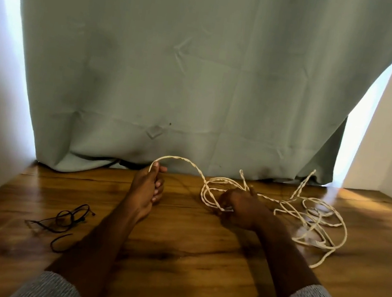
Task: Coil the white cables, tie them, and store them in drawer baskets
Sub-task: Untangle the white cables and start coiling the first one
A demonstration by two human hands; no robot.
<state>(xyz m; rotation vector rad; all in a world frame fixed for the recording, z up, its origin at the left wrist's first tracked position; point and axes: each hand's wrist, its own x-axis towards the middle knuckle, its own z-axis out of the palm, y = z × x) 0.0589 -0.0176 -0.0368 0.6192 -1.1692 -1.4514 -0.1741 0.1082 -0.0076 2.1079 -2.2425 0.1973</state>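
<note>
A white twisted cable (pixel 317 214) lies in a loose tangle on the right part of the wooden table (pixel 185 261). My left hand (pixel 148 189) pinches a stretch of this cable near the table's back edge, and the strand arches from it over to my right hand (pixel 239 207). My right hand grips a few small loops of the same cable, gathered just left of the tangle. One free end of the cable trails toward the front right. No drawer or basket is in view.
A thin black cord (pixel 61 222) lies in loose loops on the left part of the table. A grey-green curtain (pixel 176 69) hangs down to the table's back edge. White walls stand on both sides.
</note>
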